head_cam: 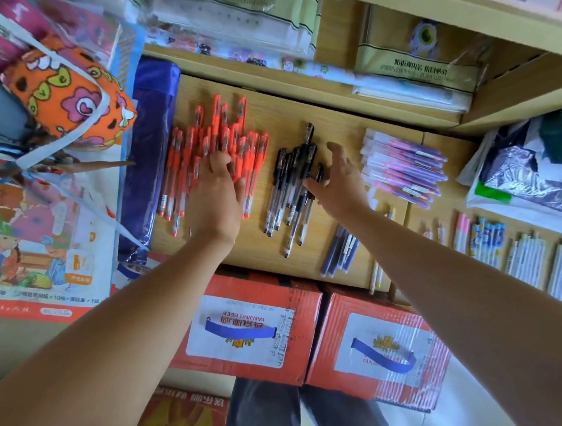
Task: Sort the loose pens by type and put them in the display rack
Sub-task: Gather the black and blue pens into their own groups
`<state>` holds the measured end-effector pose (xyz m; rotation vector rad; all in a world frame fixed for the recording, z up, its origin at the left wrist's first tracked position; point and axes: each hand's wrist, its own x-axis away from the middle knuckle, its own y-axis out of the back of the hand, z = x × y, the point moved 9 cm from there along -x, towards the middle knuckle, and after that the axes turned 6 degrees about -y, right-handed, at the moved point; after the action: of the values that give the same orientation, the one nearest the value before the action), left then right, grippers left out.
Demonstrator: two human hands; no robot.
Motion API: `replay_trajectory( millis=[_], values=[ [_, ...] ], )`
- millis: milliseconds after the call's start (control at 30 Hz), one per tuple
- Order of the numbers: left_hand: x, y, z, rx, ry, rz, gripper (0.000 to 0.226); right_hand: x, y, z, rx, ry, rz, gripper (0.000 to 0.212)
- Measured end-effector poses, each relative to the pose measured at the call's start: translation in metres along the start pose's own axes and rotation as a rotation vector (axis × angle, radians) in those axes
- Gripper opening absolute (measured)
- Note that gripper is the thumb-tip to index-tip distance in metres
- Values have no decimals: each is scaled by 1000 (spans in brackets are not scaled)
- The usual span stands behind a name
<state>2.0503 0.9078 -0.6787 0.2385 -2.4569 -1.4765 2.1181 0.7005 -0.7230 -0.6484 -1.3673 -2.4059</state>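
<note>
Past the forearms [130, 328], red pens [192, 149] are gripped by the curled left hand [219, 193]; black pens [291, 180], under the open, empty right hand [338, 183], should be kept apart.

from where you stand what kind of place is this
Most likely a stationery shop: red pens, black pens and purple pens lie in heaps on a wooden shelf, pen rows stand to the right, and wrapped packs sit above.
</note>
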Motion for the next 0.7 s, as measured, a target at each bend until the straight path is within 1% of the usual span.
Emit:
replay_trajectory(
  millis=[100,200,267,333,367,433,500,600,700],
  values=[
    [5,-6,-32,-42,-175,8,23,16,16,-12,-84,1,-39,54],
    [25,-36,-81,-9,-423,186,22,38,40,-40,-93,-32,-129,34],
    [41,-55,-109,-7,-525,288,19,54,54,-67,-55,-104,-192,30],
    [55,-72,-132,-12,-588,343,23,70,61,-95,-46,-172,-224,31],
    [60,-80,-140,-14,-607,363,30,76,61,-107,-31,-194,-214,34],
    [68,-96,-153,-36,-609,403,48,85,52,-125,36,-234,-141,40],
    [75,-111,-161,-114,-603,429,64,88,39,-138,76,-249,-87,40],
    [78,-125,-165,-267,-577,436,70,80,35,-144,27,-221,-120,37],
    [80,-130,-164,-264,-549,422,70,70,40,-143,-56,-188,-165,35]
  ],
)
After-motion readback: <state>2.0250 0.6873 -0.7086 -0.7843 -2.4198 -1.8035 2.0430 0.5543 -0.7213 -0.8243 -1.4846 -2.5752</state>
